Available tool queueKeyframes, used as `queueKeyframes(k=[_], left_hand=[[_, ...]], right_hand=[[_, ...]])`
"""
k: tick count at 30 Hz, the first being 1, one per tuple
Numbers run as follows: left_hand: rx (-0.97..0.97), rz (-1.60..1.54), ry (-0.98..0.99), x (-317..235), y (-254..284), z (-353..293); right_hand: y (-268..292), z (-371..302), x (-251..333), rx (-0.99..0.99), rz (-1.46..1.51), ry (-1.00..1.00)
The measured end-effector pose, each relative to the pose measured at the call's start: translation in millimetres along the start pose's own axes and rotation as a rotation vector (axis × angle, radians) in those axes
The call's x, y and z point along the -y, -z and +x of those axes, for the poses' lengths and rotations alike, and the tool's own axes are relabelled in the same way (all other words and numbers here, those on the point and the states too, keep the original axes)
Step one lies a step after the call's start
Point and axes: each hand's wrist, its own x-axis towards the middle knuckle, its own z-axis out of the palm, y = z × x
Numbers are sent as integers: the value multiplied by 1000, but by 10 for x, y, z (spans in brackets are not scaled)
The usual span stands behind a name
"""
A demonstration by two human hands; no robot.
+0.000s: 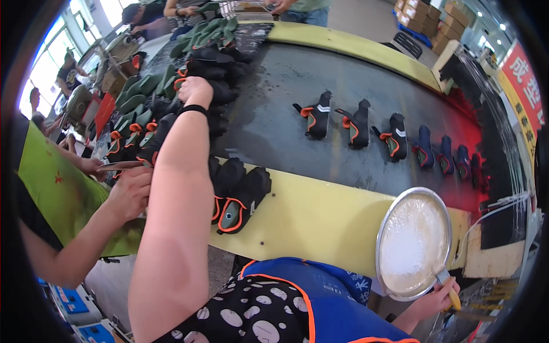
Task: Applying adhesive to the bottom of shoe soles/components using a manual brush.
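My left hand (195,91) reaches far across a pile of black shoe uppers with orange trim, its fingers closed at the orange edge of a shoe upper (177,73). Part of that grip is hidden behind the hand. Low on the right, my right hand (437,298) is closed on a flat brush (442,278) with a yellow handle, at the rim of a round metal bowl (378,251). White, foamy liquid lies in the bowl. Two black shoe uppers (243,197) rest on the yellow ledge (309,211) in front of me.
Several black uppers (319,117) stand in a row on the dark conveyor belt (274,97), running toward a red-lit opening (477,148). Green soles (146,86) are heaped left. A co-worker's hand (131,191) works close beside my left arm. Cardboard boxes (420,20) stand behind.
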Motion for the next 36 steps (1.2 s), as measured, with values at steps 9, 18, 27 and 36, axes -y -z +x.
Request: queueKeyframes(k=[9,18,27,36], left_hand=[[173,164,-473,-366,65,-922],[1266,-579,-196,297,400,-2866],[1373,-278,-302,1635,-43,-3663],[827,40,-1297,1870,120,-4069]], right_hand=[[21,-115,92,100,172,6],[155,-269,68,146,387,-34],[347,-254,-82,206,439,-114],[92,-173,-308,479,-127,159]])
